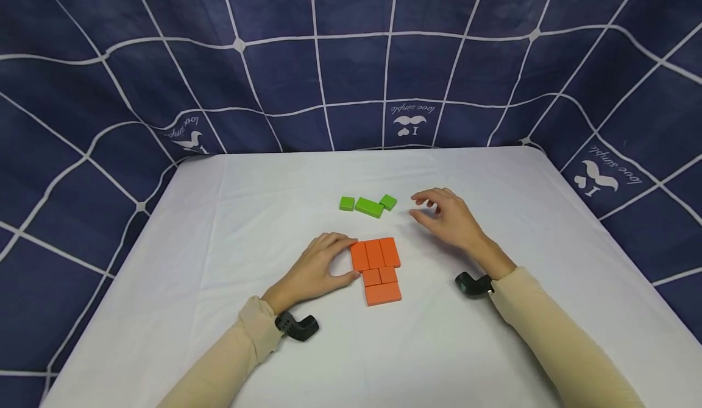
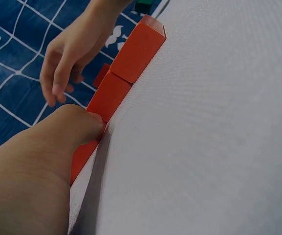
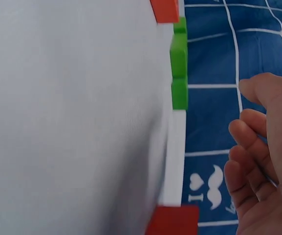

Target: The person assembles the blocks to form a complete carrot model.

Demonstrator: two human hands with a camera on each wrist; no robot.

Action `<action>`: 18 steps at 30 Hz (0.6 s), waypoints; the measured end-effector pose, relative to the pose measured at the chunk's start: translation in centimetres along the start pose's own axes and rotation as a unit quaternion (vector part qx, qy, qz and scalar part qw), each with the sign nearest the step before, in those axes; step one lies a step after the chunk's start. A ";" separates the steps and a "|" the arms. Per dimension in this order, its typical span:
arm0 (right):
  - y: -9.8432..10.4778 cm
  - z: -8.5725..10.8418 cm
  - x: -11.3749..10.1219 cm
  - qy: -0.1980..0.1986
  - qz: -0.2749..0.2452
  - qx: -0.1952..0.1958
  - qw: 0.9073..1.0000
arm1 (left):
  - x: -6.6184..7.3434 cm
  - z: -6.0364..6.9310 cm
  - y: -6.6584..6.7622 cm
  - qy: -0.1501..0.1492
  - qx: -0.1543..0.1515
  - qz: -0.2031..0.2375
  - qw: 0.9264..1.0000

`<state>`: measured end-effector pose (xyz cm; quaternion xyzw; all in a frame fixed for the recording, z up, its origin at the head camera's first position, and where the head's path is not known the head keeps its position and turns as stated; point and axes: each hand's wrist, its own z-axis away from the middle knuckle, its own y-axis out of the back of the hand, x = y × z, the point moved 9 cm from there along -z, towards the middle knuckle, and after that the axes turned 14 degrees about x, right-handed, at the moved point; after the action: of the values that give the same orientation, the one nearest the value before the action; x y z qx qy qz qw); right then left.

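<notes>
Left sleeve: beige, cut off by the bottom of the head view. Left hand: thumb and fingertips against the leftmost orange block, spread wide apart; can't tell if it pinches or just rests, since the thumb hides part of the edge in the left wrist view. Black wrist camera below it, 1 per wrist.

Green blocks: 3, on the white tablecloth, beyond the orange ones. 2 small squares, 1 longer piece between. Left square sits just apart; can't tell if the right one touches.

Orange blocks: 6, lying flat, plain-faced, packed together mid-table. 3 oblongs side by side at the far end, 2 small ones under, 1 crosswise oblong nearest.

Right hand: relaxed, fingers loosely bent, thumb apart, right of the greens. Red patch at the right wrist view's bottom edge is cut off, unidentifiable. Right sleeve also cropped.
</notes>
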<state>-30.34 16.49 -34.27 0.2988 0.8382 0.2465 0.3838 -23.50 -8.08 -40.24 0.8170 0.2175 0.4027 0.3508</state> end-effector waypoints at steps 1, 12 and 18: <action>0.6 0.2 0.3 -0.003 0.005 0.003 1.000 | 0.0 0.0 0.0 0.002 0.000 0.000 1.000; 4.6 3.2 4.2 -0.049 0.061 -0.015 0.997 | -0.1 0.2 -0.3 0.004 -0.002 -0.004 1.000; 5.8 4.2 6.2 -0.081 0.085 -0.052 0.992 | 0.0 0.0 -0.1 0.002 -0.003 -0.006 1.000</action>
<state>-28.51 25.61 -36.04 0.3676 0.7618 0.2971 0.4430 -23.56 -8.02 -40.34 0.8137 0.2216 0.4029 0.3554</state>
